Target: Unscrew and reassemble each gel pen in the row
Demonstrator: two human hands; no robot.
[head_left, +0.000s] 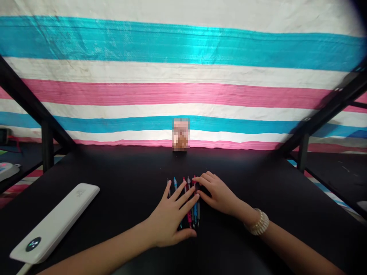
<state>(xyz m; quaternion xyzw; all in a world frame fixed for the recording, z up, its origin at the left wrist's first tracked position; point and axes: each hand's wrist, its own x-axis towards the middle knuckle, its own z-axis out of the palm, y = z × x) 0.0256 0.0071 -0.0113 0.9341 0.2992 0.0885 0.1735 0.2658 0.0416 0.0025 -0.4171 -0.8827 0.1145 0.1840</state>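
Observation:
Several click pens (189,218) lie side by side on the black table (129,172), running away from me, with pink, blue and dark barrels. Over them rests my left hand (172,214), fingers spread and thumb out, hiding much of their middles. The upper end of a blue pen (175,182) pokes out between its fingers. My right hand (216,193), with a beaded bracelet (259,222) at the wrist, is at the right side of the row. Its fingertips touch the rightmost pens near their upper ends, and its thumb is apart from the index finger.
A white power bank (57,221) with a cable lies at the left of the table. A small blurred-out picture (181,134) stands at the back edge. Black slanted frame bars (31,103) flank both sides, and a striped sheet (183,93) hangs behind.

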